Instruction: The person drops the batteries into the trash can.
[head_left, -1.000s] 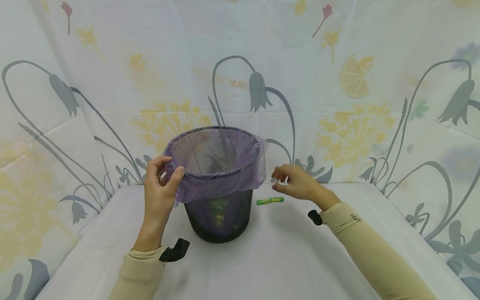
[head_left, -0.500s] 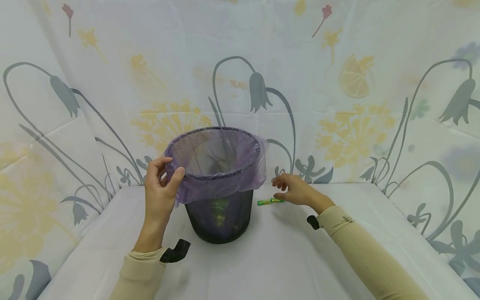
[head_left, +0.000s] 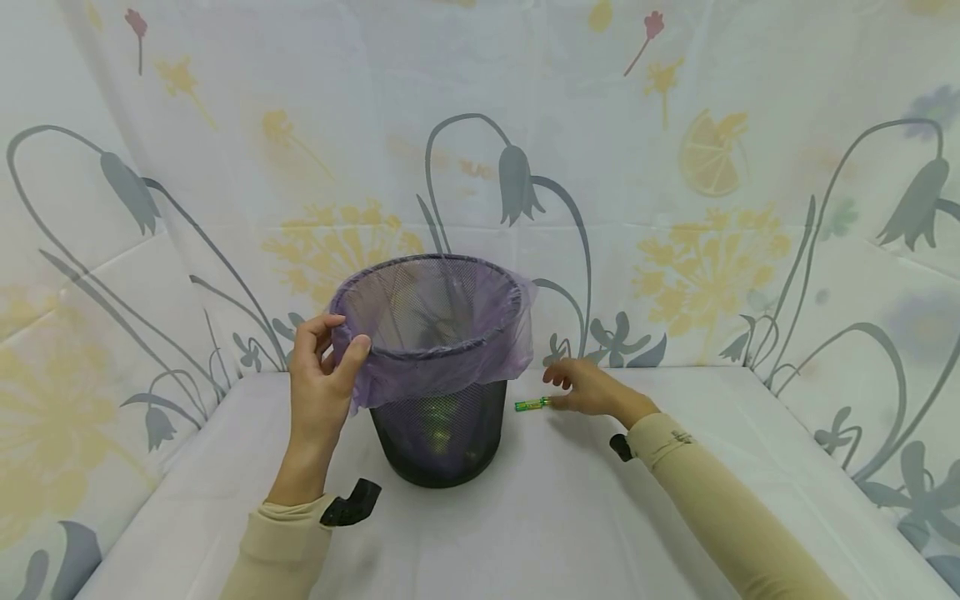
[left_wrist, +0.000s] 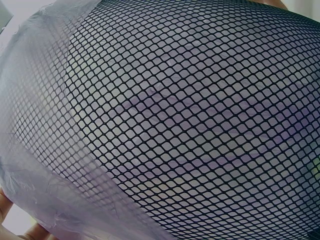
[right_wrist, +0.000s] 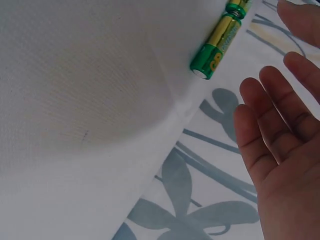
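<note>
A black mesh wastebasket (head_left: 442, 454) stands on the white-covered table, lined with a thin purple bin bag (head_left: 435, 379) folded over its rim. My left hand (head_left: 321, 371) grips the bag-covered rim at the left, with the thumb on the near side. To the right of the basket lie two green and gold AA-type batteries, end to end. In the head view one battery (head_left: 529, 404) shows, and my right hand (head_left: 592, 389) covers most of the other. The right wrist view shows the near battery (right_wrist: 216, 47) lying apart from the loosely bent fingers.
Yellow-green shapes (head_left: 438, 429) show dimly through the basket's mesh, too blurred to name. Flower-printed cloth (head_left: 480, 192) hangs behind and along both sides of the table (head_left: 540, 517). Black wrist mounts (head_left: 352, 502) sit at both cuffs.
My right hand has come down and slightly left to the batteries, now hiding most of the right one. The left hand and the wastebasket have stayed in place.
</note>
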